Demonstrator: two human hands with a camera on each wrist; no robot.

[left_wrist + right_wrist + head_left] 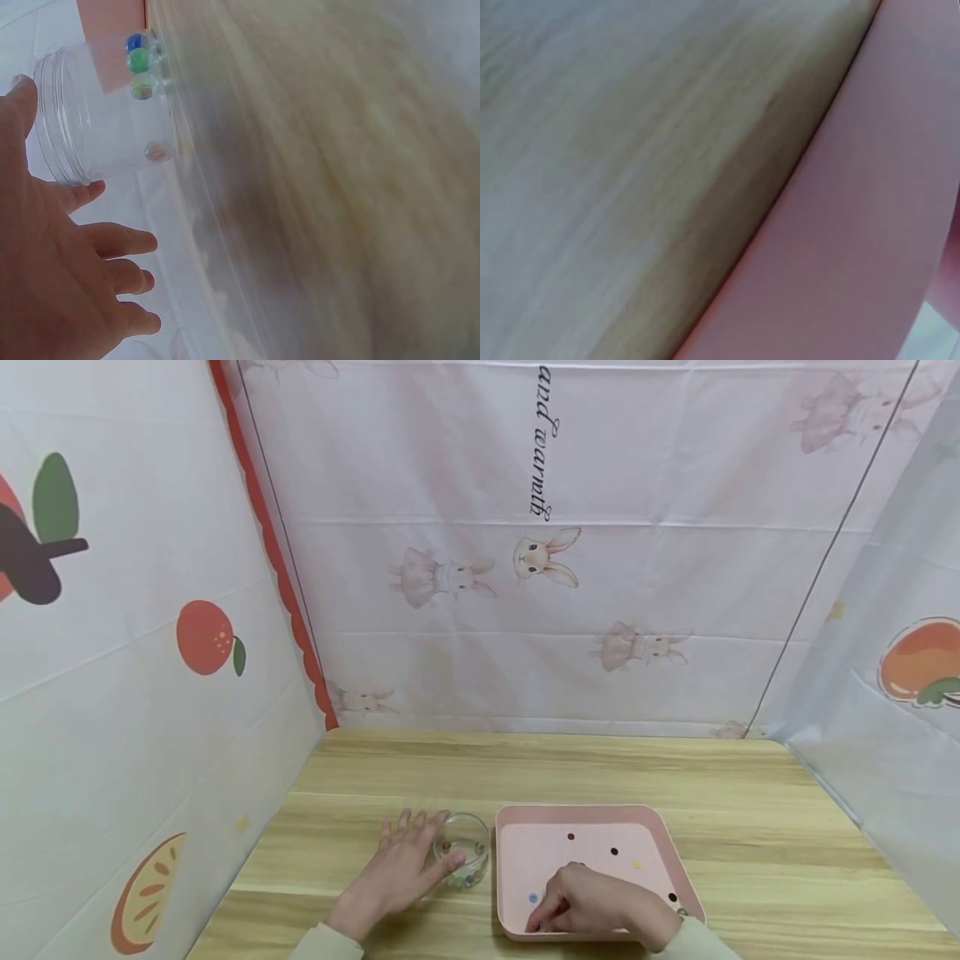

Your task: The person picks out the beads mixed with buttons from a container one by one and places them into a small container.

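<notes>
A clear round jar [478, 868] stands on the table with several glass marbles [139, 61] at its bottom, blue, green and reddish ones among them. My left hand [400, 870] holds the jar near its rim between thumb and index finger, the other fingers spread. Inside the pink tray [517, 814], at its near left corner, my right hand [588, 897] reaches down with fingers curled. Its fingertips meet at a small dark round piece [537, 928], mostly hidden by them. A blue button [533, 897] lies just beyond those fingertips.
Scattered in the tray are a dark red button [571, 837], black buttons [614, 852], a yellow piece [637, 864] and a greenish marble [682, 912] by the right wall. The wooden table [405, 768] is bordered by printed curtains [465, 677]. In the right wrist view, the tray's wall [832, 225] fills one side.
</notes>
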